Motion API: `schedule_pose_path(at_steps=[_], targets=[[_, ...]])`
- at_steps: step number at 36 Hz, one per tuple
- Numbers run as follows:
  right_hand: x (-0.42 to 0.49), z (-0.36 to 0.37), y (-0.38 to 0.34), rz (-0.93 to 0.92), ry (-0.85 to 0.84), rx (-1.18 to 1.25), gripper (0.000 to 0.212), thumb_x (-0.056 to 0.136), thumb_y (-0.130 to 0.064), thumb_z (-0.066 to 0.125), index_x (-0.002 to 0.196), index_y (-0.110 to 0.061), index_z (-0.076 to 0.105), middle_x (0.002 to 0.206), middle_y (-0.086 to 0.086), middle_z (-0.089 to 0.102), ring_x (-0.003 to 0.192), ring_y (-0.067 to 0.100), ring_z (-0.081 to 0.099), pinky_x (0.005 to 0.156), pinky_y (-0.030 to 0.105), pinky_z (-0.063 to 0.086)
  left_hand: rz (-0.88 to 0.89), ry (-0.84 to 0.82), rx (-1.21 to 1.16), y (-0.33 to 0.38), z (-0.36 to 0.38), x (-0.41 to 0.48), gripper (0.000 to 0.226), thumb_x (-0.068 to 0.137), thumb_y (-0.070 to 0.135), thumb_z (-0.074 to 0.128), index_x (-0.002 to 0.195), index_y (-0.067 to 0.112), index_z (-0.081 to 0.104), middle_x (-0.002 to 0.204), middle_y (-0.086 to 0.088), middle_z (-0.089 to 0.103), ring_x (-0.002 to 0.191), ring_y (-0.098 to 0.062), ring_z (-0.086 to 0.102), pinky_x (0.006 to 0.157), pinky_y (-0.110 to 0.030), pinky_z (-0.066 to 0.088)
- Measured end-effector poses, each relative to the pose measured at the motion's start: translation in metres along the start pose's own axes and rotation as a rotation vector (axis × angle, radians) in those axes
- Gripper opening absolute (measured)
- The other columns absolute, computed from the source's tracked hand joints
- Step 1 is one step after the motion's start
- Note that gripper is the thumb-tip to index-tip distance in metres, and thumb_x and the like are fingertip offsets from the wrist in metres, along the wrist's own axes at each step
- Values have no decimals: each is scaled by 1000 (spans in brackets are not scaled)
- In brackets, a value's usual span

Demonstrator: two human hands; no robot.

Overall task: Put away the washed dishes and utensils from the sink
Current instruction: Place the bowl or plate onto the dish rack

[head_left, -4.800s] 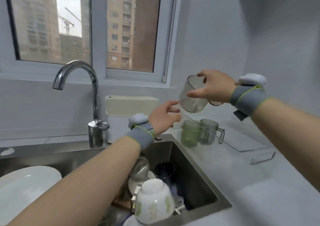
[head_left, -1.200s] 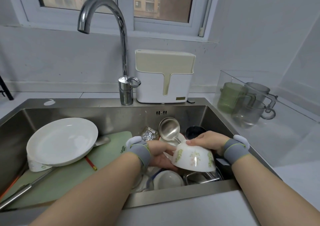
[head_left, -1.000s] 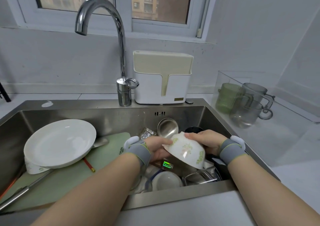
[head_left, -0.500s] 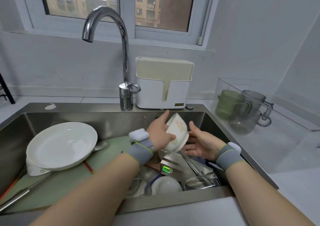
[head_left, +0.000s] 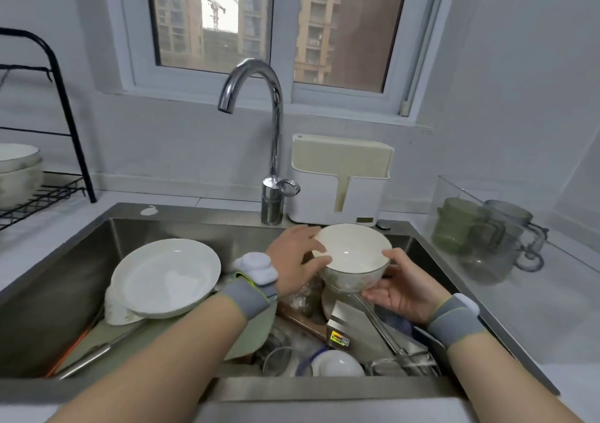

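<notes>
Hands grip the white bowl (head_left: 352, 257) upright between them, left hand (head_left: 293, 260) pinching its rim, right hand (head_left: 402, 289) cupping its underside, above the sink (head_left: 324, 388); best, I judge, to hold it level and carry it toward the rack (head_left: 39, 197) far left.

Domestic kitchen; steel sink (head_left: 194, 232) holding a plate (head_left: 165, 276) beneath left hand (head_left: 292, 260) and right hand (head_left: 402, 289); tap (head_left: 276, 130), window (head_left: 227, 16) beyond them; dish rack (head_left: 48, 192) far left; glass mugs (head_left: 487, 234) right.

Steel sink (head_left: 65, 292) with white plate (head_left: 165, 276)
</notes>
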State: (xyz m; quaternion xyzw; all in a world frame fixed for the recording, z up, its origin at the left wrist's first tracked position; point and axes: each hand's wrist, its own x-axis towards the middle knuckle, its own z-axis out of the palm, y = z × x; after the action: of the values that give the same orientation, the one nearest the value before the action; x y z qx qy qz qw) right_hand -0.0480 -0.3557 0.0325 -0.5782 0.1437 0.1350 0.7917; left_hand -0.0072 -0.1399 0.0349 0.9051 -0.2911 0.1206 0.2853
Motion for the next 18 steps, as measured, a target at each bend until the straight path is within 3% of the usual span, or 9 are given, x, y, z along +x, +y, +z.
schedule_pose_path(at_steps=[3,5,7,8,10,13,15,18], targets=[[-6,20,-3,-7,-68,40,34,94,-29,45,109,0,45,86,34,65,56,34,69,51,35,59,-302,-35,-164,-13,-19,-8,47,95,43,44,136,19,45,144,-7,44,129,-23,46,104,-28,34],[-8,39,-3,-6,-104,31,31,94,-28,44,108,-1,45,85,34,66,56,35,68,52,36,59,-502,-119,-465,-19,-30,-15,47,96,43,42,136,19,41,140,-10,47,91,-30,67,77,-36,53],[-11,66,-5,16,-164,5,30,90,-26,47,109,-2,46,87,34,66,57,36,69,54,37,59,-656,-163,-802,-24,-47,-23,42,98,37,40,131,11,40,143,-17,41,59,-26,66,56,-32,55],[-8,87,-4,28,-204,-3,34,85,-25,50,109,-2,47,89,35,66,58,36,69,54,37,59,-699,-143,-902,-30,-62,-31,36,98,32,40,125,7,42,139,-21,44,58,-28,66,58,-34,57],[-4,105,-4,24,-245,5,39,78,-25,53,108,-1,48,88,36,65,58,37,69,52,37,59,-747,-73,-976,-30,-77,-39,21,96,23,45,105,4,48,116,-26,55,79,-36,65,76,-42,59],[6,164,-5,48,-286,-51,32,92,-24,45,111,2,49,85,35,66,57,37,69,46,35,58,-755,113,-1027,-56,-124,-65,27,87,16,51,110,5,44,116,-22,49,111,-47,52,89,-45,52],[15,183,-9,57,-313,-69,32,96,-21,42,118,2,47,78,31,68,53,35,68,41,32,55,-768,116,-1015,-63,-145,-70,23,93,10,44,115,3,42,106,-22,51,102,-48,57,92,-49,51],[22,214,-16,48,-302,-110,26,97,-13,42,118,1,45,67,29,68,47,35,67,34,30,51,-803,189,-809,-77,-167,-75,18,96,8,42,110,0,48,81,-18,57,68,-34,63,72,-43,59]])
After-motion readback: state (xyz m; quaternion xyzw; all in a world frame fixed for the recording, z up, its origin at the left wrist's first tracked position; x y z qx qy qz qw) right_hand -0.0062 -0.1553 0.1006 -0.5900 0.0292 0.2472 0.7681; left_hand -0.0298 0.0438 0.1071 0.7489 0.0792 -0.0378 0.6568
